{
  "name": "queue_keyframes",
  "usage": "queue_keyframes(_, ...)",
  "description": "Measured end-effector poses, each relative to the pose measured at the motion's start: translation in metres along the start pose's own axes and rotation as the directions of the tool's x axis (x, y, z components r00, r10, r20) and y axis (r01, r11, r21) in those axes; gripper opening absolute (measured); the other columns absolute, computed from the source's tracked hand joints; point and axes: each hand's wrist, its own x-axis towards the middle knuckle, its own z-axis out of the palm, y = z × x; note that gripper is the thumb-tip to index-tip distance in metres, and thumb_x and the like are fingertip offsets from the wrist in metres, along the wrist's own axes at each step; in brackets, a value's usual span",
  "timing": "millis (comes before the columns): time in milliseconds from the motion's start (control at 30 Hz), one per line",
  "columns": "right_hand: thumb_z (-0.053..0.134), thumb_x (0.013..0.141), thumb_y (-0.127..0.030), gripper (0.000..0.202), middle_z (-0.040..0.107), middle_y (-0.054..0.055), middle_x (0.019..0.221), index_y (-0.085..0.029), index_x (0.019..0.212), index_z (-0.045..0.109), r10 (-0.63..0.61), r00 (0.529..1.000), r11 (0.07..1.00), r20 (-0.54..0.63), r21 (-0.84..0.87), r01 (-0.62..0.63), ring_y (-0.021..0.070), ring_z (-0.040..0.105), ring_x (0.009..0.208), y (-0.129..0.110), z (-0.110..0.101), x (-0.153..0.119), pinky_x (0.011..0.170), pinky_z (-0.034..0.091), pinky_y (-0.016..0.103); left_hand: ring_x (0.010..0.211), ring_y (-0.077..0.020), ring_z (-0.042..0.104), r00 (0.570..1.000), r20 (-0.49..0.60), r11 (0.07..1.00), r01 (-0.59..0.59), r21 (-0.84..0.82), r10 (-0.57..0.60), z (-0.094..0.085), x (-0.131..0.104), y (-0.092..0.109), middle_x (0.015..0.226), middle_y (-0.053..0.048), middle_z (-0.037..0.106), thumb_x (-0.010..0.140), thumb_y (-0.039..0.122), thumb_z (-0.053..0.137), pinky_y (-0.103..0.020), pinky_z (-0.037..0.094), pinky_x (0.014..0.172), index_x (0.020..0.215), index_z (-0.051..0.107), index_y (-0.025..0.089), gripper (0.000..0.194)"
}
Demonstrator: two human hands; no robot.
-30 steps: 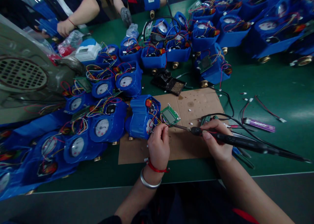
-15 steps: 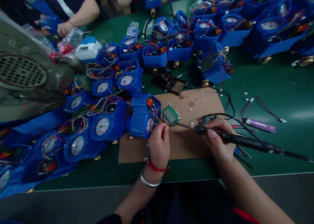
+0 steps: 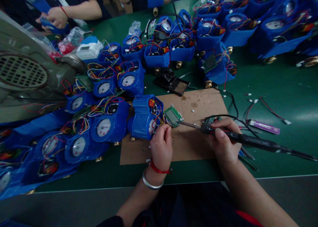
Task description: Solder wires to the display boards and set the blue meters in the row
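My right hand [image 3: 227,142] grips a black soldering iron [image 3: 248,139] like a pen. The iron's tip meets the near right corner of a green circuit board [image 3: 173,116] with a grey display. My left hand [image 3: 161,145] is closed in a pinch just below the board, by thin wires [image 3: 159,118] that run from an open blue water meter [image 3: 145,116]; its fingertips appear to hold a wire, partly hidden. The board lies beside the meter on a cardboard sheet [image 3: 198,144]. Another small board [image 3: 211,120] is partly hidden behind my right hand.
Several blue water meters [image 3: 103,127] with loose wires crowd the left and back. A soldering stand [image 3: 171,83] sits behind the cardboard. On the right lie a purple strip-shaped thing [image 3: 264,126] and loose wires [image 3: 273,109]. Across the table, a co-worker's hand [image 3: 57,17] holds a blue part.
The soldering iron and my right hand have shifted slightly right, the tip still at the board's corner. My left hand stays put. A co-worker's hand has moved up and left onto a blue part.
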Motion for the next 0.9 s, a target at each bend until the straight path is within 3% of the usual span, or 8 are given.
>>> queue_keyframes(233, 0.066, 0.079, -0.041, 0.021, 0.052, -0.002, 0.061, -0.021, 0.081, 0.06, 0.053, 0.994, 0.991, -0.097, 0.127, -0.04, 0.0111, 0.047, 0.046, -0.004, 0.005, 0.003, 0.034, 0.03, 0.021, 0.067, -0.0122, 0.063, 1.0, -0.01, 1.0, -0.02, -0.01, 0.02, 0.001, 0.0, -0.001, 0.083, -0.004, 0.067, 0.094, 0.027, 0.048, -0.024, 0.048, 0.061, 0.099, 0.061, 0.018, 0.016)
queue_keyframes(467, 0.065, 0.08, -0.037, 0.017, 0.053, -0.003, 0.059, -0.021, 0.08, 0.06, 0.073, 0.994, 0.98, -0.085, 0.194, -0.055, 0.0105, 0.046, 0.044, -0.008, 0.008, 0.005, 0.035, 0.029, 0.021, 0.074, -0.0134, 0.065, 1.0, 0.004, 1.0, -0.009, -0.025, 0.009, 0.001, 0.0, 0.0, 0.087, -0.005, 0.067, 0.094, 0.027, 0.048, -0.025, 0.05, 0.065, 0.098, 0.06, 0.018, 0.015)
queue_keyframes(567, 0.064, 0.08, -0.038, 0.018, 0.053, -0.003, 0.059, -0.021, 0.081, 0.059, 0.069, 0.994, 0.982, -0.079, 0.182, -0.054, 0.0104, 0.046, 0.043, -0.008, 0.008, 0.005, 0.035, 0.029, 0.021, 0.081, -0.015, 0.065, 1.0, -0.014, 0.998, -0.015, -0.054, 0.015, 0.0, -0.001, 0.003, 0.09, -0.006, 0.066, 0.094, 0.024, 0.047, -0.027, 0.052, 0.072, 0.108, 0.057, 0.018, 0.018)
queue_keyframes(667, 0.064, 0.081, -0.039, 0.018, 0.051, -0.004, 0.057, -0.021, 0.08, 0.058, 0.066, 0.995, 0.984, -0.08, 0.172, -0.051, 0.0102, 0.044, 0.042, -0.009, 0.008, 0.006, 0.036, 0.028, 0.021, 0.09, -0.0164, 0.064, 0.995, -0.025, 0.995, -0.095, -0.043, 0.094, -0.006, -0.002, 0.008, 0.096, -0.007, 0.065, 0.094, 0.016, 0.043, -0.031, 0.052, 0.081, 0.115, 0.054, 0.018, 0.024)
queue_keyframes(767, 0.064, 0.08, -0.039, 0.018, 0.05, -0.003, 0.056, -0.021, 0.079, 0.058, 0.055, 0.993, 0.986, -0.102, 0.163, -0.038, 0.0105, 0.044, 0.043, -0.009, 0.008, 0.007, 0.036, 0.028, 0.022, 0.098, -0.0175, 0.06, 0.981, 0.002, 0.981, -0.192, -0.01, 0.192, -0.009, -0.003, 0.013, 0.1, -0.008, 0.062, 0.091, 0.008, 0.042, -0.035, 0.05, 0.088, 0.104, 0.059, 0.017, 0.024)
queue_keyframes(900, 0.063, 0.079, -0.039, 0.018, 0.05, -0.003, 0.057, -0.021, 0.079, 0.058, 0.034, 0.993, 0.99, -0.111, 0.143, -0.018, 0.0105, 0.044, 0.044, -0.008, 0.007, 0.007, 0.036, 0.029, 0.022, 0.101, -0.0178, 0.058, 0.982, -0.019, 0.982, -0.19, 0.006, 0.19, -0.008, -0.006, 0.012, 0.105, -0.009, 0.059, 0.089, 0.008, 0.047, -0.036, 0.051, 0.088, 0.099, 0.059, 0.016, 0.017)
